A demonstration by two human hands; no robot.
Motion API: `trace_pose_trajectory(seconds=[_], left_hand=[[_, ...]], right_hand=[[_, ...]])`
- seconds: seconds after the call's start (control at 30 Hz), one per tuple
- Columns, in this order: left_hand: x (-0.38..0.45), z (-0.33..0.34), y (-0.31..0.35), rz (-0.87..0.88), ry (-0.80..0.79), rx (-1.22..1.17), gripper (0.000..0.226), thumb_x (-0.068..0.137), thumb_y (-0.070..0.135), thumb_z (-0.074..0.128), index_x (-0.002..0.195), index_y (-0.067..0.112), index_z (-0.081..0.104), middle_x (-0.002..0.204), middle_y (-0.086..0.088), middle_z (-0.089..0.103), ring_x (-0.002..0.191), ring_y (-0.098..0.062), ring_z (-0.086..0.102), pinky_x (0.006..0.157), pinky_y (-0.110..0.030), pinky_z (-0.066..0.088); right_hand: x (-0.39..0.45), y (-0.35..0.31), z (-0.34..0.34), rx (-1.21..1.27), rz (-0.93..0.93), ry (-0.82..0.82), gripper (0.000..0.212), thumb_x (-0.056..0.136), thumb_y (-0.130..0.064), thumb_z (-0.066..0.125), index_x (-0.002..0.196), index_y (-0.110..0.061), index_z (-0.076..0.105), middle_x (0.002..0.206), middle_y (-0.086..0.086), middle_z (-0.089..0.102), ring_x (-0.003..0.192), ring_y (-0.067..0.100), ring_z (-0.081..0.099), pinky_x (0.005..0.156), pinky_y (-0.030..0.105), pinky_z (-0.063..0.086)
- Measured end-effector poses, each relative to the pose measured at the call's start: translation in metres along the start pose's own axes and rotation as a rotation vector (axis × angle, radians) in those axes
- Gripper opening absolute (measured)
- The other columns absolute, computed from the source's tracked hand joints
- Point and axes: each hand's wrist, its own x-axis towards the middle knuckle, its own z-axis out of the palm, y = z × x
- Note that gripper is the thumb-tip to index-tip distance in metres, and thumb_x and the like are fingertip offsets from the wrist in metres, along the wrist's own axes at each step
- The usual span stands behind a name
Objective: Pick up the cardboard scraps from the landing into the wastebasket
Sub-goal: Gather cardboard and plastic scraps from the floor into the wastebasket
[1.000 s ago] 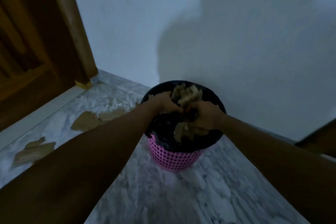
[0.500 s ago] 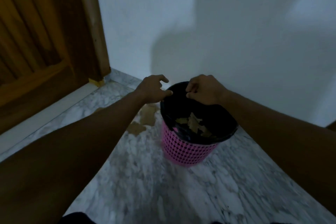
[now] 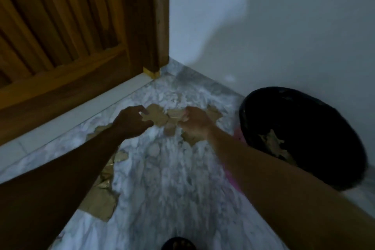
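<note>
Both hands just left the wastebasket (image 3: pixel 304 138), now at 3 o'clock with scraps inside, and the left hand (image 3: pixel 129 122) and right hand (image 3: pixel 194 123) are curling fingers onto the cardboard scraps (image 3: pixel 162 117) at 12, so round two's starting.

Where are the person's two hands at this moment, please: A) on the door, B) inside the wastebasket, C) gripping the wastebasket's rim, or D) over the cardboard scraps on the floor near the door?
D: the left hand and right hand reach the cardboard scraps on the marble floor, left of the wastebasket.
</note>
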Motion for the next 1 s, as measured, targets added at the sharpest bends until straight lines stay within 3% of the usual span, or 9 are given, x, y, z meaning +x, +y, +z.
trace_pose_trajectory(seconds=[0.13,0.33,0.47,0.57,0.7,0.8,0.9,0.97,1.0], left_hand=[[0.03,0.049,-0.052,-0.096,-0.073,0.04,0.051,0.082,0.047,0.076,0.126,0.024,0.062,0.125,-0.014,0.056,0.114,-0.029,0.058,0.094,-0.032,0.044],[0.085,0.108,-0.081,-0.101,-0.093,0.187,0.072,0.079,0.063,0.07,0.141,0.035,0.046,0.146,-0.013,0.032,0.135,-0.039,0.033,0.11,-0.05,0.035],[0.125,0.136,-0.071,-0.07,-0.111,0.281,0.085,0.074,0.075,0.064,0.147,0.048,0.031,0.16,-0.005,0.013,0.144,-0.04,0.014,0.114,-0.057,0.028],[0.154,0.155,-0.054,0.002,-0.154,0.322,0.095,0.073,0.077,0.063,0.152,0.054,0.015,0.165,-0.001,-0.008,0.149,-0.044,-0.007,0.117,-0.069,0.01],[0.192,0.179,-0.044,0.061,-0.239,0.361,0.098,0.076,0.077,0.06,0.154,0.053,0.006,0.166,-0.001,-0.017,0.147,-0.047,-0.024,0.116,-0.071,-0.003],[0.225,0.2,-0.044,0.138,-0.25,0.4,0.101,0.068,0.087,0.053,0.153,0.056,0.009,0.166,-0.001,-0.017,0.148,-0.046,-0.022,0.113,-0.073,-0.004],[0.233,0.206,-0.062,0.121,-0.313,0.434,0.107,0.058,0.101,0.035,0.151,0.059,0.003,0.167,0.001,-0.012,0.151,-0.042,-0.014,0.113,-0.074,-0.001],[0.229,0.203,-0.076,0.12,-0.34,0.483,0.115,0.049,0.104,0.022,0.152,0.058,-0.002,0.167,0.005,-0.01,0.151,-0.044,-0.014,0.112,-0.074,0.002],[0.225,0.202,-0.08,0.137,-0.332,0.499,0.111,0.055,0.1,0.027,0.153,0.055,-0.001,0.168,0.004,-0.008,0.151,-0.044,-0.013,0.113,-0.074,0.003]], right_hand=[[0.048,0.053,0.076,0.129,0.331,0.016,0.062,0.082,-0.05,0.072,0.133,-0.022,0.049,0.14,0.014,0.042,0.126,0.037,0.051,0.099,0.042,0.05],[0.114,0.102,0.114,0.057,0.508,0.243,0.093,0.078,-0.064,0.068,0.153,-0.028,0.027,0.162,0.013,0.019,0.147,0.04,0.019,0.112,0.058,0.033],[0.154,0.124,0.113,0.085,0.539,0.356,0.1,0.075,-0.067,0.07,0.154,-0.028,0.024,0.163,0.008,0.02,0.149,0.039,0.017,0.114,0.062,0.027],[0.179,0.142,0.102,0.149,0.559,0.389,0.104,0.075,-0.06,0.075,0.156,-0.03,0.016,0.165,0.003,0.013,0.151,0.036,0.012,0.116,0.065,0.021],[0.195,0.161,0.089,0.032,0.579,0.301,0.104,0.078,-0.065,0.07,0.158,-0.033,0.012,0.168,0.004,0.0,0.153,0.037,0.002,0.118,0.066,0.011],[0.207,0.184,0.088,-0.059,0.579,0.199,0.111,0.074,-0.077,0.06,0.159,-0.031,0.005,0.168,0.004,-0.003,0.153,0.037,0.001,0.118,0.066,0.011],[0.215,0.199,0.102,-0.091,0.517,0.017,0.12,0.062,-0.087,0.045,0.158,-0.029,0.005,0.167,0.008,0.005,0.151,0.038,0.015,0.116,0.065,0.021],[0.208,0.194,0.112,-0.178,0.485,-0.026,0.107,0.074,-0.081,0.046,0.158,-0.03,0.004,0.168,0.004,0.0,0.152,0.041,0.007,0.115,0.065,0.02],[0.201,0.189,0.116,-0.25,0.455,-0.024,0.1,0.081,-0.077,0.044,0.159,-0.029,0.004,0.167,0.004,0.0,0.152,0.041,0.004,0.115,0.064,0.02]])
